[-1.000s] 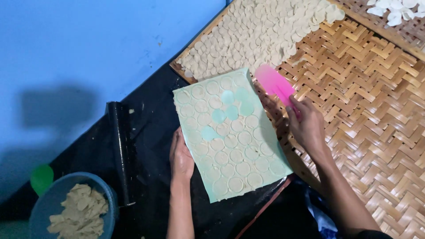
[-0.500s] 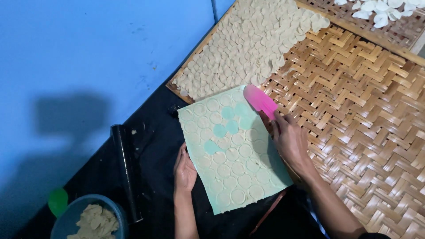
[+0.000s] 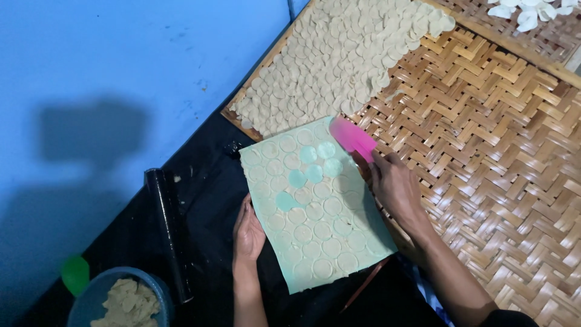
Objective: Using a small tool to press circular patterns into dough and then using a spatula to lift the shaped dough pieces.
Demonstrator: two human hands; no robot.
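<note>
A pale green board [image 3: 284, 200] lies tilted on a black sheet, covered by a thin dough layer [image 3: 330, 233] cut into several round discs; a few rounds are gone, showing green patches. My left hand [image 3: 248, 233] rests flat on the board's left edge. My right hand [image 3: 396, 184] holds a pink scraper [image 3: 352, 137] at the board's upper right corner, its blade over the dough edge.
A woven bamboo tray [image 3: 484, 151] lies to the right, with many pale dough discs [image 3: 339, 60] laid in rows at its far end. A black rolling pin [image 3: 168, 233] lies left of the board. A blue bowl [image 3: 85, 303] of dough scraps sits bottom left. A blue wall is behind.
The view has shifted, so everything sits lower in frame. My right hand and the pink scraper have slid slightly toward the board's upper corner. The left hand stays on the board's edge.
</note>
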